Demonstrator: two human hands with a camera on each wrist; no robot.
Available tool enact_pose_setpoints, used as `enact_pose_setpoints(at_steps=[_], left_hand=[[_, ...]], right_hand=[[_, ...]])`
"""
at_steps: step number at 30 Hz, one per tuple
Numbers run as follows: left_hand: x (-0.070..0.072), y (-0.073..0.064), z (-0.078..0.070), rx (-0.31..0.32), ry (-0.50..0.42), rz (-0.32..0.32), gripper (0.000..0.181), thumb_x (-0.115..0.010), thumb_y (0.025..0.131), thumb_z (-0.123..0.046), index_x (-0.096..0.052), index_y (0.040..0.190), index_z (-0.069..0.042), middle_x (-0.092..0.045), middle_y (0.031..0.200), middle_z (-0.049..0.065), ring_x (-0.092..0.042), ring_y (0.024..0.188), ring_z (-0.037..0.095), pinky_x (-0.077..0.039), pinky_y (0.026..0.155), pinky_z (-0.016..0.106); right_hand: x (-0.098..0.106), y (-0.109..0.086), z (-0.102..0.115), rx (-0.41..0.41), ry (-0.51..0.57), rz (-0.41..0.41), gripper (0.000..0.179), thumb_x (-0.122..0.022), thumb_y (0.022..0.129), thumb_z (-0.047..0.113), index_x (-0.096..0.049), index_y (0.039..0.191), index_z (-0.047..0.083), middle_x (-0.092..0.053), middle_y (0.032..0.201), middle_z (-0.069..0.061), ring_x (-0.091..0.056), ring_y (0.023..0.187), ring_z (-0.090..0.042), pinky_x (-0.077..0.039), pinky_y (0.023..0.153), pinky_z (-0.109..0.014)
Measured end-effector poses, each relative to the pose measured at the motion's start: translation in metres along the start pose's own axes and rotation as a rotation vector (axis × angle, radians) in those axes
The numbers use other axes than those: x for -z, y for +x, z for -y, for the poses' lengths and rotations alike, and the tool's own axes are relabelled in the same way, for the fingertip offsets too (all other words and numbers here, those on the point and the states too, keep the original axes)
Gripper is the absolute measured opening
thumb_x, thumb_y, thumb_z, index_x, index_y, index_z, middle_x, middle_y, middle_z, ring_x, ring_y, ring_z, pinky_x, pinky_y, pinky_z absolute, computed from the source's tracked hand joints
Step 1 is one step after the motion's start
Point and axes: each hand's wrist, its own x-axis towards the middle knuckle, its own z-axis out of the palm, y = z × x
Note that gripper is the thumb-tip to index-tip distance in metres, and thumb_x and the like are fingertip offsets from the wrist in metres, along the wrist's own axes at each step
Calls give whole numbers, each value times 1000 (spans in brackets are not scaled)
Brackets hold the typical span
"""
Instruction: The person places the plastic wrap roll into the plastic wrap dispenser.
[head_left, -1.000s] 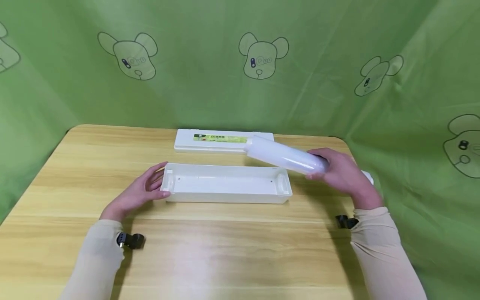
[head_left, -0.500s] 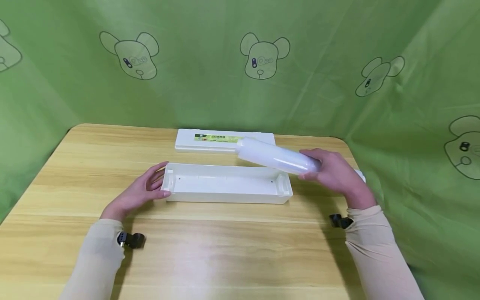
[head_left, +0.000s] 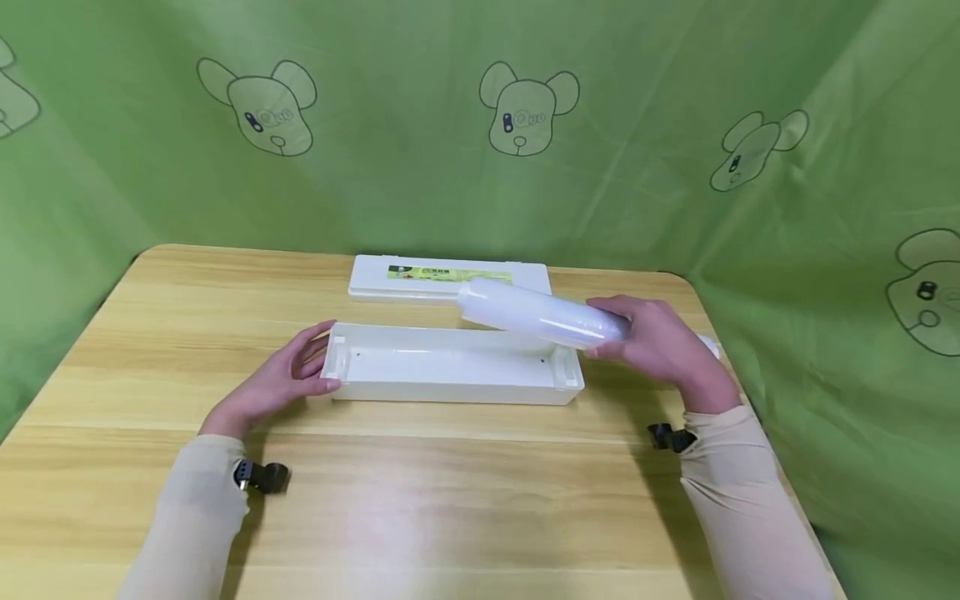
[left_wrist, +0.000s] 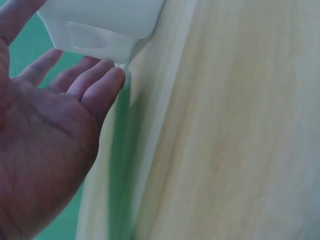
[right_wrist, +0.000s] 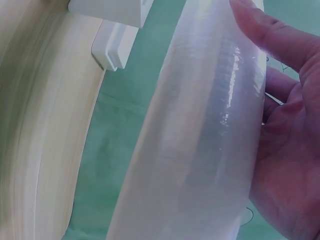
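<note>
A roll of cling film (head_left: 532, 313), whitish and glossy, is in my right hand (head_left: 663, 346); thumb and fingers grip it near its right part. It slants, left end raised, above the back right of a long white open-topped box (head_left: 450, 392). In the right wrist view the film roll (right_wrist: 200, 135) fills the middle, with the right hand (right_wrist: 295, 120) round its side. My left hand (head_left: 273, 379) holds the box's left end, thumb at the front corner and index finger at the back. In the left wrist view its fingers touch the box end (left_wrist: 95, 37).
Behind the box lies a flat white lid (head_left: 375, 279) with a green and yellow label, partly hidden by the roll. The wooden table (head_left: 450, 500) ends at a green curtain (head_left: 405, 192) with printed bear heads, at the back and sides.
My right hand has moved left with the cling film roll, bringing it further over the box's right part. The left hand and the box have stayed in place.
</note>
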Motion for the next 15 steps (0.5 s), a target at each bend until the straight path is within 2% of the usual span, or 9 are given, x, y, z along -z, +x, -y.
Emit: enact_pose_setpoints(at_steps=[15], left_hand=[[1, 1, 5, -17, 4, 5, 96, -75, 88, -14, -11, 159, -17, -16, 161, 13, -23, 144, 32, -33, 108, 23]], right_hand=[[-10, 7, 16, 4, 29, 56, 65, -85, 76, 21, -59, 134, 3, -66, 117, -14, -60, 97, -27, -48, 88, -45]])
